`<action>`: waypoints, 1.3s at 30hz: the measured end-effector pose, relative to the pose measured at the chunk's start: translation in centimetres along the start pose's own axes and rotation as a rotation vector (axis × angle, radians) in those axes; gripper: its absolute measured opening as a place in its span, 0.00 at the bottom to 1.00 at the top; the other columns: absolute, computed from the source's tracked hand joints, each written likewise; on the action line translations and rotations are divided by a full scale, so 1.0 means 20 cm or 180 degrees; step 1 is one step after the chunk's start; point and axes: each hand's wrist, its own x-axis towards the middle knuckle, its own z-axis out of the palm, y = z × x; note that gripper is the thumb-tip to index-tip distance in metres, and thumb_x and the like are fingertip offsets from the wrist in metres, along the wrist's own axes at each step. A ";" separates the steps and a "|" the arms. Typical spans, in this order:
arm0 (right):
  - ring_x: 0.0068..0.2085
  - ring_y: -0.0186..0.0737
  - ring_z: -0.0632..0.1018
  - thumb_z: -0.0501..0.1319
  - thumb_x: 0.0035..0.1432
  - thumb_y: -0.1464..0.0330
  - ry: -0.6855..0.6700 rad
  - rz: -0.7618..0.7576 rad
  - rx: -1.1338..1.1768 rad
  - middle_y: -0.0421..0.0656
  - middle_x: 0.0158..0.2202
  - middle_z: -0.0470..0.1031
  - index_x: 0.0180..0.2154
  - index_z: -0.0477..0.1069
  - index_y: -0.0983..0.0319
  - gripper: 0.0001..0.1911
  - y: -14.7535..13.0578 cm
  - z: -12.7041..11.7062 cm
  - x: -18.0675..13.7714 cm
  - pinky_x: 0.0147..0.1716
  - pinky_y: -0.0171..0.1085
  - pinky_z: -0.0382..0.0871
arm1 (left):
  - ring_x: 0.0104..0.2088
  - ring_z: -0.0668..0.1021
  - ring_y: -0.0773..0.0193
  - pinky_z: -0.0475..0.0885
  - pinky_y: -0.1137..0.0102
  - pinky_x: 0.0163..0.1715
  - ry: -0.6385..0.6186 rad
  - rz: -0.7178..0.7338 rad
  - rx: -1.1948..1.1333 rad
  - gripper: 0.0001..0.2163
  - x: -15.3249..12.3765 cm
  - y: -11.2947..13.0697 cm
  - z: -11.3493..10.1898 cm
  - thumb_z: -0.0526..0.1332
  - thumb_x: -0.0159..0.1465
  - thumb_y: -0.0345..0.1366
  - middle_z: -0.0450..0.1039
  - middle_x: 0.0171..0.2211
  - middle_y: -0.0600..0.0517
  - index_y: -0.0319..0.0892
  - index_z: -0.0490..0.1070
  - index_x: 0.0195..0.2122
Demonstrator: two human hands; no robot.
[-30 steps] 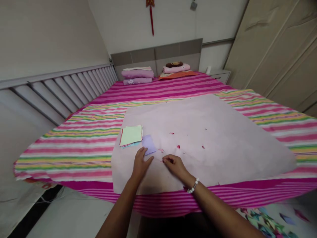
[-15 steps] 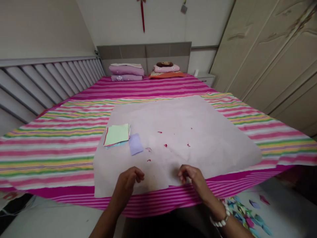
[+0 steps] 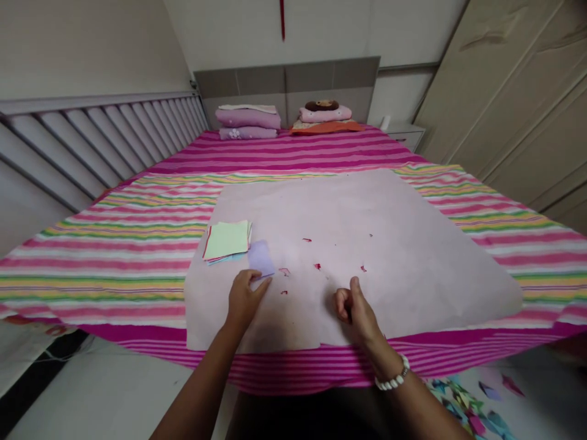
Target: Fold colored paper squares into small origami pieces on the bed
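A sheet of purple paper [image 3: 261,256] lies on the large pale sheet [image 3: 413,263] that covers part of the bed. At its near edge is my left hand [image 3: 245,296], thumb and fingers apart, the fingertips at or just over the paper. Beside it to the left sits a stack of coloured paper squares [image 3: 227,239], light green on top. To the right, over the pale sheet, my right hand [image 3: 355,308] has its fingers curled in and its thumb pointing up. Nothing shows in it. A white bead bracelet [image 3: 392,380] circles that wrist.
Several small red scraps [image 3: 317,266] are scattered on the pale sheet. A striped bedspread [image 3: 114,269] spreads around it. Folded paper pieces [image 3: 468,406] lie on the floor at lower right. Folded bedding [image 3: 247,118] is stacked by the headboard [image 3: 257,79].
My left hand has moved forward to the near edge of the purple paper. My right hand has turned, its thumb now raised. The view has shifted a little.
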 end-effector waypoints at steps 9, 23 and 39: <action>0.15 0.30 0.56 0.44 0.56 0.39 -0.0028 0.0206 -0.0273 0.35 0.11 0.53 0.12 0.60 0.61 0.37 0.09 0.07 -0.01 0.19 0.34 0.47 | 0.57 0.69 0.46 0.60 0.51 0.59 -0.0079 0.0146 -0.0150 0.14 0.12 -0.18 0.07 0.62 0.54 0.32 0.69 0.55 0.39 0.38 0.76 0.43; 0.26 0.36 0.73 0.64 0.46 0.47 -0.0023 0.0046 0.0020 0.41 0.24 0.74 0.28 0.74 0.63 0.24 0.02 0.14 -0.01 0.26 0.34 0.64 | 0.32 0.78 0.62 0.71 0.72 0.28 -0.0484 -0.1273 -0.2531 0.19 -0.15 0.19 -0.06 0.60 0.61 0.46 0.79 0.36 0.49 0.39 0.72 0.48; 0.27 0.37 0.76 0.74 0.39 0.65 0.0096 0.0082 0.1235 0.40 0.28 0.80 0.33 0.77 0.61 0.16 -0.13 0.18 -0.09 0.30 0.35 0.69 | 0.44 0.80 0.52 0.73 0.64 0.46 -0.1420 -0.2089 -0.4010 0.21 -0.31 0.40 -0.06 0.68 0.54 0.37 0.80 0.40 0.43 0.36 0.72 0.48</action>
